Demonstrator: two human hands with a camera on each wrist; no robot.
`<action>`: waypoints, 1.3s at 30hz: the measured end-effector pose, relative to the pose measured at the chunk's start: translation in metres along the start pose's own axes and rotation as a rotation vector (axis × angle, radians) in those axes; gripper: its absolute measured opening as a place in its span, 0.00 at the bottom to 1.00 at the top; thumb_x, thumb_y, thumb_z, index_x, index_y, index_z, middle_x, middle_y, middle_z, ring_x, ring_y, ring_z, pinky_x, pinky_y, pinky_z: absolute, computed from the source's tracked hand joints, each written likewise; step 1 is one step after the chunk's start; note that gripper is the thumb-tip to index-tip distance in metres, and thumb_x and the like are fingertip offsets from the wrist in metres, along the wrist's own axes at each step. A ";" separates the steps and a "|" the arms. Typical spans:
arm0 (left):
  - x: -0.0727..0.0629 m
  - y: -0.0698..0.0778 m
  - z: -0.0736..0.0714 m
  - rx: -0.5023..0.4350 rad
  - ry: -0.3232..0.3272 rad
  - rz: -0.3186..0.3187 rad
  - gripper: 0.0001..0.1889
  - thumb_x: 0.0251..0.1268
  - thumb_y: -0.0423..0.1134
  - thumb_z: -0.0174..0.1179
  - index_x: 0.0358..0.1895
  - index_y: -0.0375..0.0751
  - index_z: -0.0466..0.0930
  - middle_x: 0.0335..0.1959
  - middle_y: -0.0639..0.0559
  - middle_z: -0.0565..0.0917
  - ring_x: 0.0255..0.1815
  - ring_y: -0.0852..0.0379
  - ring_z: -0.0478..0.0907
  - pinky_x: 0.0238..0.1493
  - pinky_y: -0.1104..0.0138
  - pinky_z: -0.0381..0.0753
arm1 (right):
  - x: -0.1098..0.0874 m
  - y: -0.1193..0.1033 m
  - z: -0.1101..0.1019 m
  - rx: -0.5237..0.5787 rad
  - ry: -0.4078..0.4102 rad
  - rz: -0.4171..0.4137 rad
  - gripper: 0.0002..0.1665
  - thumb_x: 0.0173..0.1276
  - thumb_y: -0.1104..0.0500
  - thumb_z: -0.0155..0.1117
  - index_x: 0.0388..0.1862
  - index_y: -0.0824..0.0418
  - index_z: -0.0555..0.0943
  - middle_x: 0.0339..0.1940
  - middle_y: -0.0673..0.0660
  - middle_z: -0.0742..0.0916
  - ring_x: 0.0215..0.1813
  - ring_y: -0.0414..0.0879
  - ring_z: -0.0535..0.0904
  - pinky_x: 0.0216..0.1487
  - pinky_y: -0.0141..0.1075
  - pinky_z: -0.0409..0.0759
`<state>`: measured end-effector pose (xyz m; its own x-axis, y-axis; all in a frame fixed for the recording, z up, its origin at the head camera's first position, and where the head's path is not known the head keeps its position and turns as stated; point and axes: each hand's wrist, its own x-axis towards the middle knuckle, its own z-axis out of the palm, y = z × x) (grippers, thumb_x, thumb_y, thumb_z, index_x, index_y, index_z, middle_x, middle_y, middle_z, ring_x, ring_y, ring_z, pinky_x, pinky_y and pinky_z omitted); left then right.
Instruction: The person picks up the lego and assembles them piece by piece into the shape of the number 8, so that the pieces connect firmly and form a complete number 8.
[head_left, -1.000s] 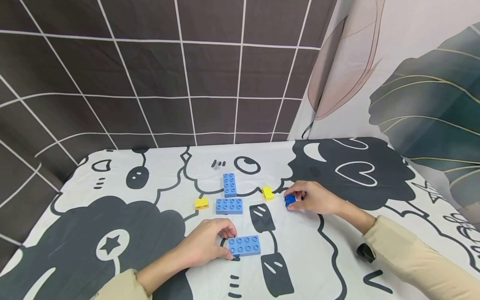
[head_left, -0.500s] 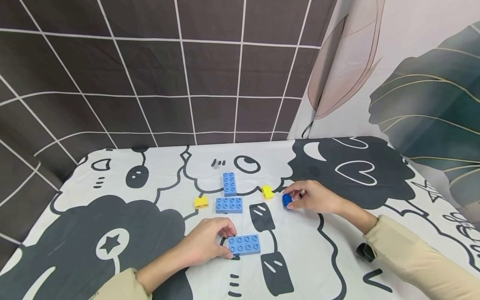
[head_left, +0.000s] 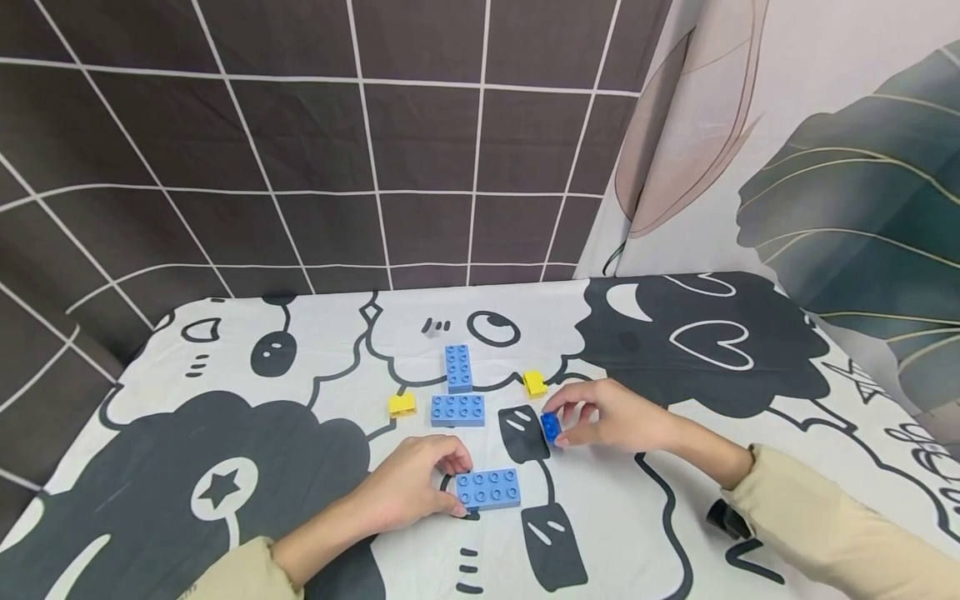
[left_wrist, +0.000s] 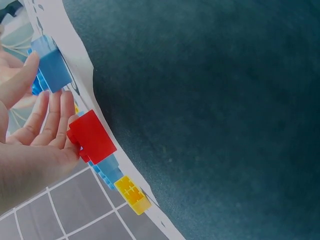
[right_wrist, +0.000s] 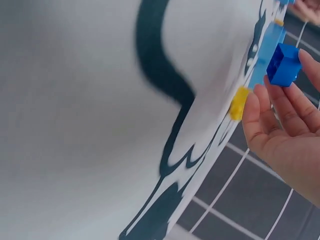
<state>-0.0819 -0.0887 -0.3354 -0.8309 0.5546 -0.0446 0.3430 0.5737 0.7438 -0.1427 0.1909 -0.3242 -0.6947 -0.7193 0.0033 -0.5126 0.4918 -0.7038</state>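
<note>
In the head view, holding the near brick (head_left: 488,489), light blue, by its left end with the left hand (head_left: 412,483), thumb against the near corner, fingers curled at the far one. Pinching the dark blue brick (head_left: 551,427) between thumb and fingers of the right hand (head_left: 607,414), farther out and well apart from the left hand. Touching the sheet (head_left: 600,517) or just above: cannot tell. Can see two more light blue ones beyond, the middle brick (head_left: 457,411) lying crosswise and the far brick (head_left: 458,367) lengthwise just behind. Can also see the left yellow brick (head_left: 402,406) and, near the dark blue brick, the right yellow brick (head_left: 535,384).

In the left wrist view, clasping the near brick between thumb and fingertips. Can see a red brick (left_wrist: 92,137) just beside the left hand, and past that the left yellow brick, hollow face showing.

In the right wrist view, gripping the dark blue brick, tilted, between thumb and fingertips. Can see the right yellow brick, blurred, behind the lower fingers.
</note>
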 end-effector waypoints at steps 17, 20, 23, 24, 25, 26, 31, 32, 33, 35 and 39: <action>0.000 0.000 0.000 -0.004 -0.002 -0.006 0.15 0.39 0.31 0.72 0.32 0.43 0.76 0.29 0.60 0.77 0.33 0.59 0.73 0.38 0.65 0.74 | 0.004 -0.027 0.021 0.090 -0.067 -0.115 0.17 0.55 0.60 0.69 0.44 0.60 0.80 0.39 0.46 0.82 0.39 0.44 0.76 0.41 0.35 0.77; 0.000 0.001 0.000 -0.003 -0.004 -0.007 0.15 0.39 0.31 0.72 0.32 0.43 0.76 0.29 0.60 0.76 0.33 0.59 0.73 0.38 0.65 0.74 | 0.004 -0.029 0.024 0.102 -0.061 -0.150 0.17 0.54 0.62 0.69 0.43 0.61 0.80 0.38 0.47 0.81 0.38 0.45 0.76 0.39 0.35 0.77; 0.000 0.001 0.000 0.001 -0.004 -0.006 0.15 0.39 0.31 0.72 0.32 0.44 0.76 0.29 0.60 0.76 0.33 0.59 0.73 0.38 0.66 0.74 | 0.003 -0.030 0.026 0.107 -0.054 -0.165 0.16 0.54 0.63 0.69 0.43 0.62 0.79 0.36 0.48 0.81 0.37 0.45 0.75 0.38 0.35 0.77; 0.000 0.001 0.000 0.002 -0.004 -0.005 0.15 0.39 0.31 0.72 0.32 0.44 0.76 0.29 0.60 0.76 0.33 0.59 0.73 0.38 0.66 0.74 | 0.003 -0.030 0.027 0.110 -0.053 -0.163 0.16 0.54 0.63 0.69 0.42 0.62 0.79 0.36 0.48 0.80 0.37 0.45 0.75 0.39 0.35 0.77; 0.000 0.001 0.000 0.002 -0.004 -0.005 0.15 0.39 0.31 0.72 0.32 0.44 0.76 0.28 0.60 0.76 0.33 0.59 0.73 0.38 0.66 0.73 | 0.003 -0.031 0.028 0.112 -0.053 -0.160 0.16 0.54 0.63 0.69 0.42 0.62 0.79 0.36 0.47 0.80 0.37 0.45 0.75 0.39 0.35 0.77; 0.000 0.001 0.000 0.004 -0.003 -0.005 0.15 0.39 0.31 0.72 0.31 0.44 0.76 0.28 0.60 0.76 0.33 0.59 0.73 0.38 0.66 0.73 | 0.003 -0.031 0.029 0.116 -0.054 -0.154 0.16 0.54 0.63 0.69 0.42 0.62 0.79 0.35 0.47 0.80 0.37 0.45 0.75 0.39 0.35 0.77; 0.000 0.001 0.000 0.001 -0.004 -0.006 0.15 0.39 0.32 0.72 0.31 0.44 0.76 0.28 0.60 0.76 0.33 0.59 0.73 0.38 0.66 0.73 | 0.003 -0.034 0.033 0.114 -0.055 -0.131 0.16 0.54 0.61 0.69 0.42 0.60 0.79 0.35 0.45 0.80 0.38 0.46 0.75 0.40 0.34 0.77; 0.000 0.001 0.000 0.000 -0.004 -0.006 0.15 0.39 0.32 0.72 0.31 0.44 0.76 0.28 0.60 0.76 0.33 0.59 0.73 0.37 0.66 0.73 | 0.003 -0.035 0.034 0.107 -0.054 -0.128 0.15 0.54 0.61 0.69 0.42 0.60 0.79 0.35 0.45 0.79 0.38 0.46 0.75 0.40 0.34 0.77; 0.000 0.000 0.000 0.000 -0.004 -0.007 0.15 0.39 0.32 0.72 0.31 0.44 0.76 0.28 0.60 0.76 0.33 0.59 0.73 0.37 0.66 0.73 | 0.003 -0.036 0.035 0.098 -0.052 -0.127 0.15 0.54 0.61 0.69 0.42 0.60 0.79 0.35 0.45 0.79 0.38 0.46 0.75 0.39 0.34 0.76; 0.000 0.000 0.000 0.000 -0.003 -0.007 0.15 0.39 0.32 0.72 0.31 0.44 0.76 0.28 0.60 0.76 0.33 0.59 0.72 0.37 0.66 0.73 | 0.003 -0.037 0.037 0.073 -0.049 -0.120 0.15 0.55 0.61 0.69 0.42 0.59 0.79 0.35 0.44 0.79 0.37 0.45 0.75 0.39 0.34 0.76; 0.000 0.000 0.000 -0.003 -0.002 0.001 0.15 0.39 0.31 0.72 0.31 0.44 0.76 0.28 0.60 0.76 0.33 0.59 0.73 0.37 0.66 0.73 | 0.003 -0.040 0.040 0.038 -0.044 -0.110 0.15 0.55 0.60 0.69 0.42 0.59 0.78 0.34 0.45 0.79 0.37 0.43 0.74 0.36 0.32 0.74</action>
<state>-0.0821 -0.0886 -0.3358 -0.8300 0.5560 -0.0452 0.3422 0.5715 0.7459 -0.1041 0.1494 -0.3246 -0.6120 -0.7892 0.0509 -0.5641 0.3905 -0.7276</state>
